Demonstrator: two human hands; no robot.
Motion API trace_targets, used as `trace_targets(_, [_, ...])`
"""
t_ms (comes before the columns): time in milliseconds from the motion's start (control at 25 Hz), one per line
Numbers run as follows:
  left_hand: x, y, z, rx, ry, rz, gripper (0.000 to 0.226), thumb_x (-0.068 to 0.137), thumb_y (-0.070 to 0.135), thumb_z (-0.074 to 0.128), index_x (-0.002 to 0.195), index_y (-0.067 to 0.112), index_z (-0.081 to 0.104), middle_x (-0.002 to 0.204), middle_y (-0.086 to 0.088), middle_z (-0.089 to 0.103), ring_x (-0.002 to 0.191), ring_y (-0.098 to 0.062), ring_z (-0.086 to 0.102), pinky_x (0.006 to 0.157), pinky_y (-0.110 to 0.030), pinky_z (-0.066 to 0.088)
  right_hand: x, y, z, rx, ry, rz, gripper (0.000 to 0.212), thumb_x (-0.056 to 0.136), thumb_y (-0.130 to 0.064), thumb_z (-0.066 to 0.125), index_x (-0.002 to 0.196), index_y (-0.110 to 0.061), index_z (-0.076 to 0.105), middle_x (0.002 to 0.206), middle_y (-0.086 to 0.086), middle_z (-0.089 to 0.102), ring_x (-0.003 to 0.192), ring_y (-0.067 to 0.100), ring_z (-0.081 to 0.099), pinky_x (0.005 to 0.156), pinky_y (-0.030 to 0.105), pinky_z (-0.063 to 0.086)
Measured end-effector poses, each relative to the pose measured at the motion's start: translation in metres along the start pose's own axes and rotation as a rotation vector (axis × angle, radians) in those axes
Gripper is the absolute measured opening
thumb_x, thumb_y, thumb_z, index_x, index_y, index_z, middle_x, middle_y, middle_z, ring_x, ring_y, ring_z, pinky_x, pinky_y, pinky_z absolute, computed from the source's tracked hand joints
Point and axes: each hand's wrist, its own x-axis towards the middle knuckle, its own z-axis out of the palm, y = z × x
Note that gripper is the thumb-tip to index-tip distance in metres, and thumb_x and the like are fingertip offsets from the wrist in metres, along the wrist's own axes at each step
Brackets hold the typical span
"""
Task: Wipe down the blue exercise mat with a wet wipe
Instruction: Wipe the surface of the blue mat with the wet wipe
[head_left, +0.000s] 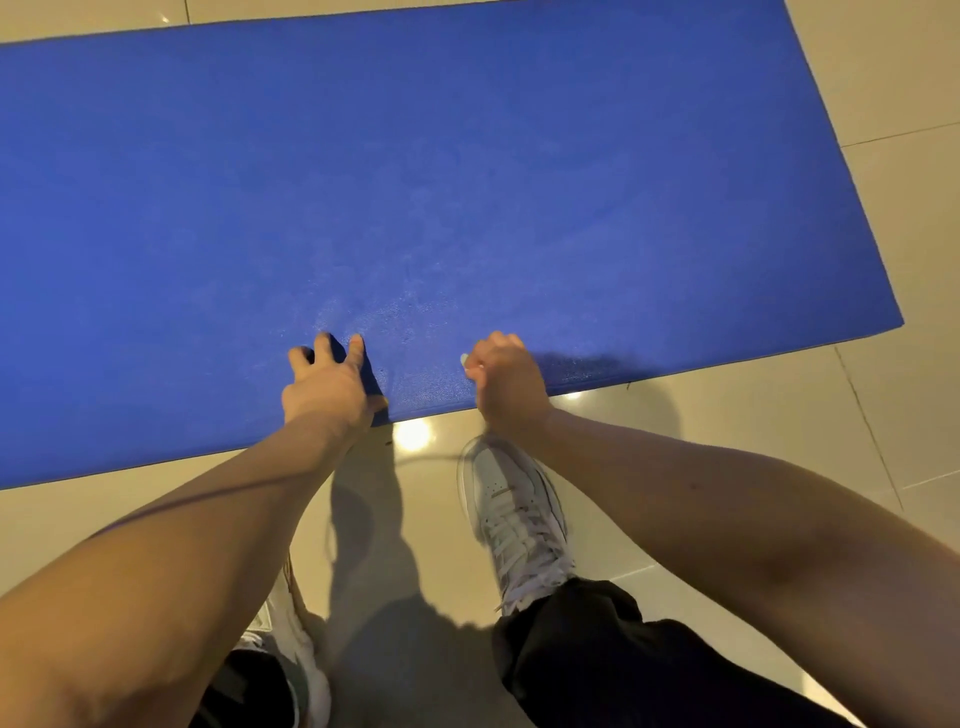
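Note:
The blue exercise mat (441, 182) lies flat on a tiled floor and fills the upper half of the head view. My left hand (324, 382) rests on the mat near its front edge, fingers spread and straight. My right hand (506, 382) is curled over the same edge, a little to the right. A small pale bit of the wet wipe (464, 359) shows at its fingertips; the remainder is hidden inside the hand. The mat surface just beyond both hands looks lighter and speckled.
Glossy beige floor tiles (779, 415) surround the mat. My white sneaker (514, 514) stands just in front of the mat's edge, under my right wrist. My other shoe (291, 649) and dark trouser legs are at the bottom.

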Motion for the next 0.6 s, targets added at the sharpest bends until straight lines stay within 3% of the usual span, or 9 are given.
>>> trace_targets(160, [0.000,0.000,0.002,0.021,0.009,-0.016,0.087,0.091,0.056,0.063,0.158,0.036,0.010,0.155,-0.001,0.013,0.136,-0.031,0.019,0.057,-0.034,0.039,0.013,-0.039,0.030,0.013,-0.214,-0.287,0.014,0.089,0.005,0.059,0.090,-0.008,0.067,0.096,0.009,0.055,0.093,0.028,0.048,0.081,0.040,0.045])
trace_targets(400, [0.001,0.000,0.001,0.008,-0.003,-0.013,0.090,0.092,0.057,0.062,0.160,0.035,0.008,0.159,-0.002,0.009,0.141,-0.033,0.016,0.064,-0.036,0.046,0.011,0.015,0.020,0.051,-0.134,-0.361,0.030,0.075,0.018,0.061,0.074,-0.011,0.055,0.083,0.007,0.049,0.074,0.019,0.038,0.057,0.045,0.046])
trace_targets(520, [0.002,0.003,0.001,-0.012,-0.008,-0.011,0.089,0.093,0.055,0.063,0.160,0.033,0.007,0.159,-0.003,0.008,0.142,-0.034,0.015,0.067,-0.036,0.047,0.025,0.046,-0.022,-0.095,-0.229,-0.292,0.025,0.076,0.013,0.055,0.075,-0.011,0.050,0.086,0.008,0.046,0.079,0.031,0.047,0.061,0.043,0.042])
trace_targets(600, [0.003,0.003,0.001,-0.018,-0.010,-0.023,0.089,0.093,0.053,0.063,0.160,0.033,0.007,0.160,-0.004,0.006,0.143,-0.035,0.013,0.068,-0.036,0.047,0.033,0.060,-0.040,-0.209,-0.322,-0.247,0.029,0.076,0.012,0.049,0.078,-0.017,0.046,0.090,0.004,0.041,0.085,0.029,0.043,0.064,0.036,0.031])
